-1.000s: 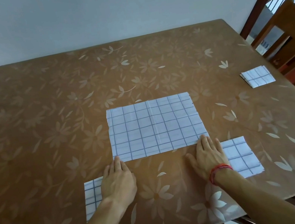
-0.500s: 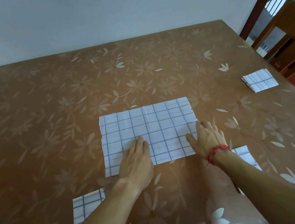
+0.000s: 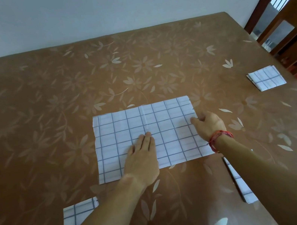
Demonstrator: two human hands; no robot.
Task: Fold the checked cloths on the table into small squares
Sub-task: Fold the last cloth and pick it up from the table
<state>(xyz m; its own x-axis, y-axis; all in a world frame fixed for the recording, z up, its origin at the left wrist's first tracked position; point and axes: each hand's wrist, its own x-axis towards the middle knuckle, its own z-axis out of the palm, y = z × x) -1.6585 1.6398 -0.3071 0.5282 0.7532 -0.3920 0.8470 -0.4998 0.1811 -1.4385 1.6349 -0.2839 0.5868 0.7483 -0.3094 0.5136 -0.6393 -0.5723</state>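
Left hand [image 3: 142, 159] presses cloth [image 3: 171, 120] flat; right hand [image 3: 210, 124] pinches its edge.

The left hand [image 3: 141, 157] lies palm down on the near middle of the checked cloth [image 3: 164, 117]. Its fingers are straight and close together, with the tips reaching toward the cloth's centre crease. Its wrist sits at the cloth's near edge, and the bare forearm runs back from there toward the person. The right hand [image 3: 208, 124] is at the cloth's right edge, turned on its side, with the thumb lying on top of the cloth and pointing inward. Its fingers are hidden behind the hand and seem curled under that edge, pinching it. The right wrist is over the cloth's near right corner, and the bare forearm stretches back from it.
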